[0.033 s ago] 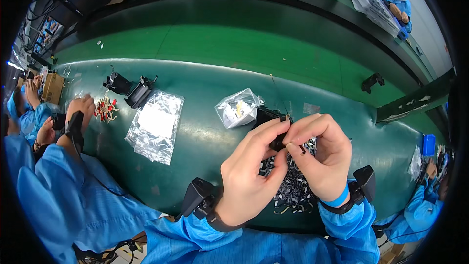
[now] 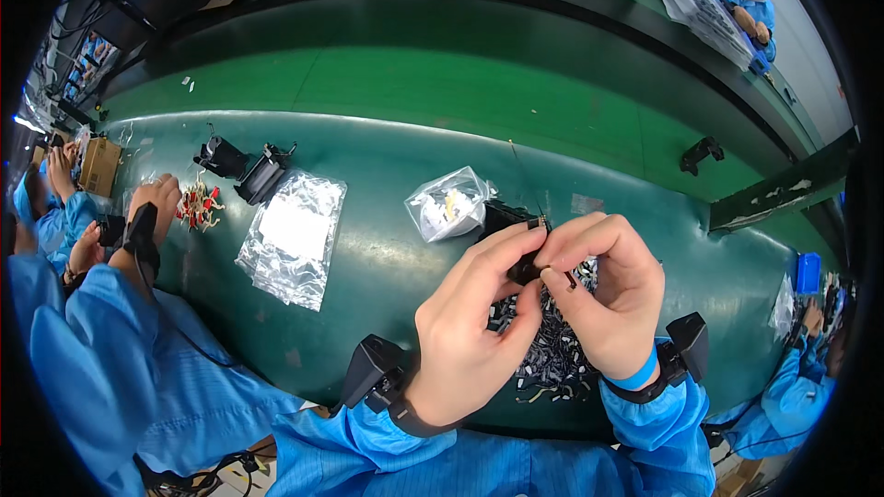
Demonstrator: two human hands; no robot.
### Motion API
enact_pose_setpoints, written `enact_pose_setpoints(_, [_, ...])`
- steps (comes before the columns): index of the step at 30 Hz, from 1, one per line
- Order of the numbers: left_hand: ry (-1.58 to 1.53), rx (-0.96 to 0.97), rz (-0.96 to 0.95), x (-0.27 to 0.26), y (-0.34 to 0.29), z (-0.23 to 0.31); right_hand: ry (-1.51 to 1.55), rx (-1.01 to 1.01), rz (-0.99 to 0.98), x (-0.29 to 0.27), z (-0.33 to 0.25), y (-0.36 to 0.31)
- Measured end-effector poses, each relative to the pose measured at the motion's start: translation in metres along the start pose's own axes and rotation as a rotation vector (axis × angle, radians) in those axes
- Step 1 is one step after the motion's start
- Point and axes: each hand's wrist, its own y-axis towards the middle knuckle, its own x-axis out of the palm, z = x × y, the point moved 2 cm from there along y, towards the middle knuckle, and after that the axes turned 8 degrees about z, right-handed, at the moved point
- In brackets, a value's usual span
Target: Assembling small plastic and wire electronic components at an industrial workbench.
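My left hand [image 2: 483, 322] and my right hand [image 2: 603, 294] meet over the near middle of the table. Both are closed around a black plastic part [image 2: 525, 269], mostly hidden by the fingers. A short dark strip [image 2: 571, 283] pokes out beside my right thumb. Behind the fingers shows more of a black housing [image 2: 500, 217]; whether it joins the held part I cannot tell. A thin wire [image 2: 527, 170] rises above the hands. Beneath them lies a heap of small black cables with pale connectors [image 2: 555, 354].
A clear bag of white pieces [image 2: 449, 206] sits left of the housing. Farther left lie flat plastic bags [image 2: 295, 239], black housings [image 2: 262, 175] and red-and-white cables [image 2: 199, 205]. A co-worker's hand [image 2: 157, 202] is beside those cables. A black part [image 2: 702, 156] stands at far right.
The co-worker's hand at the left has shifted slightly. My own hands and the black part look unmoved.
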Motion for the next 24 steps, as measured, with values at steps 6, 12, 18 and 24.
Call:
enact_pose_setpoints(6, [-0.012,-0.014,0.019,-0.0023,0.0000,0.0016,-0.152,-0.024,0.063,0.0000,-0.0028,0.0023])
enact_pose_setpoints(12, [-0.016,-0.025,0.006,-0.0016,0.0006,0.0017,0.007,0.146,0.036,-0.0020,0.0014,0.0017])
enact_pose_setpoints(18, [-0.119,-0.068,-0.001,-0.0018,0.0004,0.0012,0.110,0.231,0.002,-0.0014,0.0019,0.0011])
enact_pose_setpoints(24, [-0.221,-0.151,0.011,-0.0043,0.0010,0.0009,0.106,0.281,0.027,0.0014,0.0036,0.0004])
